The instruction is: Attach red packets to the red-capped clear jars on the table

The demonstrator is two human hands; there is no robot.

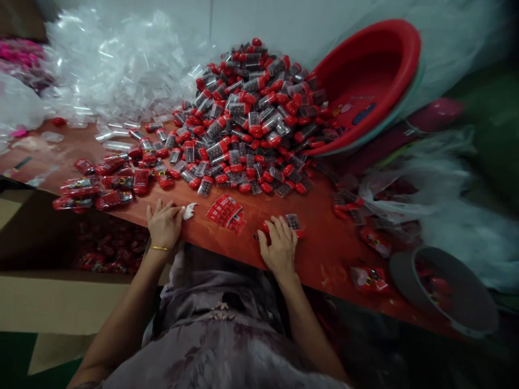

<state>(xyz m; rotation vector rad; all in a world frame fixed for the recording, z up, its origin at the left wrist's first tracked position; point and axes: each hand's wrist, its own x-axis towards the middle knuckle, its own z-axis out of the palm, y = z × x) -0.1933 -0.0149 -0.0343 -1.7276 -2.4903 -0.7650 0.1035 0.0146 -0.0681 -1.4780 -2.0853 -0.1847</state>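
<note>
My left hand (pixel 165 222) rests at the table's front edge, thumb and forefinger pinched at a small white scrap (pixel 188 211). My right hand (pixel 279 243) lies curved over one of the red-capped clear tubes, whose dark-filled body (pixel 292 221) shows beyond the fingers; the palm side is hidden. Between the hands several red printed cards (pixel 226 212) lie fanned out. Behind them rises a large heap of red-capped tubes (pixel 243 124). Red wrapped packets (pixel 115 181) lie in a group to the left.
Clear empty tubes (pixel 117 65) are piled at the back left. A red basin (pixel 365 81) leans at the back right. A grey bowl (pixel 446 292) and plastic bags (pixel 405 189) are at the right. Below the left edge stands a cardboard box (pixel 60 302) with red packets.
</note>
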